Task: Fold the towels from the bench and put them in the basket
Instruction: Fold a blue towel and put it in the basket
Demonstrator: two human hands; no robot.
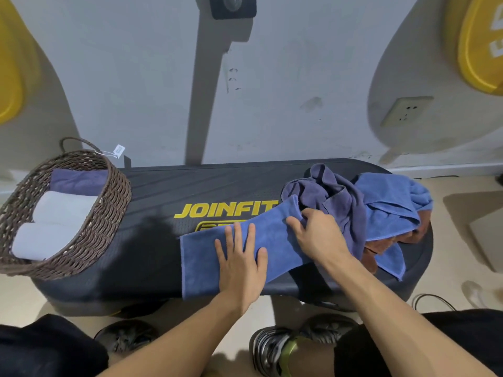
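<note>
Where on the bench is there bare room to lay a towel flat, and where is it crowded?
Bare black bench top lies between the brown wicker basket and the flat blue towel under the left hand, and along the back edge above the yellow lettering. The bench's right end is crowded: the right hand grips the towel's end beside the heap of unfolded towels.

This looks like a gym. A black JOINFIT-branded bench fills the middle of the frame, and yellow padded equipment hangs at the upper right and upper left.
</note>
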